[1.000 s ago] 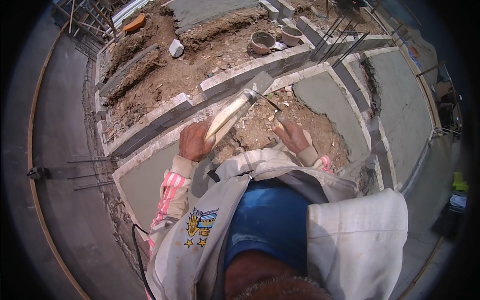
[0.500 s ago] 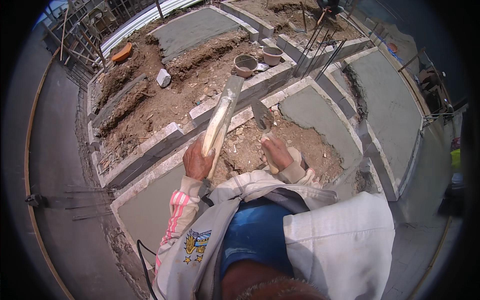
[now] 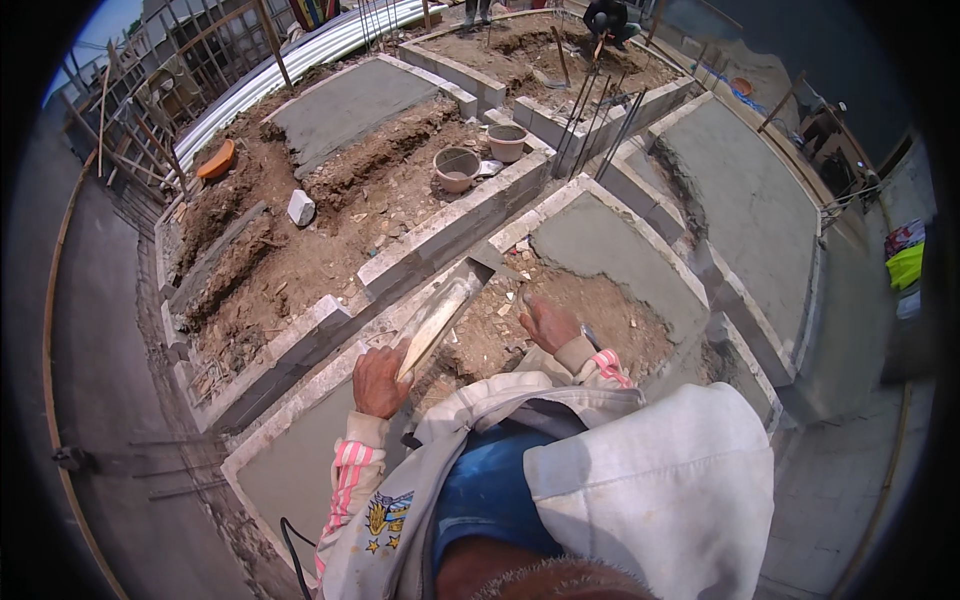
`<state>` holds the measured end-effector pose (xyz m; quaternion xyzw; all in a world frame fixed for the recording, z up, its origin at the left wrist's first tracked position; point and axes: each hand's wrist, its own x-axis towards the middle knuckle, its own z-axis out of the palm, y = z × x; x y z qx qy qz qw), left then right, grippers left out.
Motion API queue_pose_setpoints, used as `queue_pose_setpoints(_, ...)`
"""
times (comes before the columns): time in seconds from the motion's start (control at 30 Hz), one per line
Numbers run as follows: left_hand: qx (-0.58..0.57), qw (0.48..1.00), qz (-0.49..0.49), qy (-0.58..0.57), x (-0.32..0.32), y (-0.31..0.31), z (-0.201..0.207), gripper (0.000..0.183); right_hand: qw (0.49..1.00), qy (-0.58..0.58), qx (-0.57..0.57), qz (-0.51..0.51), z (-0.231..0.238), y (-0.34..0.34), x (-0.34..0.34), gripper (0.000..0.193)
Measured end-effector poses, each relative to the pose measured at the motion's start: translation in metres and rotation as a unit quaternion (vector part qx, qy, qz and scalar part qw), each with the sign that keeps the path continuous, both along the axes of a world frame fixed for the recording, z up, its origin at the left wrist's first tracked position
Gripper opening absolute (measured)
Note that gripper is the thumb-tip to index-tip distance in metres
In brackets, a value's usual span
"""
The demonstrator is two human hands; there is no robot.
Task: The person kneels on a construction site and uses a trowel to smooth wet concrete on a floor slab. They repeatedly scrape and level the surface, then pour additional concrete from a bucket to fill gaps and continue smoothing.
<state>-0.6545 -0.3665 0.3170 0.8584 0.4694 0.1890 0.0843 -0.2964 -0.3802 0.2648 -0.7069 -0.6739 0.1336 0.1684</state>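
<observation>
My left hand (image 3: 380, 380) is closed around the pale wooden handle of a long cement-smeared float (image 3: 462, 290), held tilted over the low block wall. In my right hand (image 3: 549, 322) is a trowel (image 3: 500, 264), its grey blade at the far end of the float, seeming to touch it. The fingers of that hand wrap the trowel's handle, which is mostly hidden. Below both tools lies bare, stony soil (image 3: 590, 290), bordered on the right by smoothed wet-looking cement (image 3: 625, 245).
Low block walls (image 3: 455, 225) divide the ground into bays. Two buckets, one round bucket (image 3: 457, 170) nearer and another bucket (image 3: 506, 142) behind, stand beyond the wall. Upright steel bars (image 3: 590, 125) rise ahead. An orange basin (image 3: 216, 160) and white block (image 3: 301, 208) lie left. A person (image 3: 606, 22) crouches far off.
The trowel has swung left, its blade now meeting the float's far end. My left hand has tilted the float lower and to the right. The view has shifted, showing more of the far ground.
</observation>
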Motion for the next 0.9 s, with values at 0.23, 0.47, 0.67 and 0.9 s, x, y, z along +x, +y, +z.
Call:
queue_pose_setpoints(0.23, -0.034, 0.995, 0.025, -0.092, -0.032, -0.013, -0.023, 0.054, 0.879, 0.458, -0.059, -0.122, 0.004, 0.016, 0.004, 0.035)
queue_pose_setpoints(0.47, -0.14, 0.942, 0.05, -0.301, -0.041, 0.001, -0.022, 0.058, 0.795, 0.605, -0.045, -0.028, 0.053, 0.024, -0.01, 0.03)
queue_pose_setpoints(0.67, -0.097, 0.958, 0.017, -0.27, -0.05, 0.01, 0.003, 0.055, 0.887, 0.459, 0.035, -0.025, 0.058, 0.023, -0.01, 0.043)
queue_pose_setpoints(0.9, -0.149, 0.971, -0.008, -0.188, -0.054, 0.013, 0.009, 0.052, 0.994, 0.1, 0.051, -0.011, 0.04, 0.012, 0.043, 0.055)
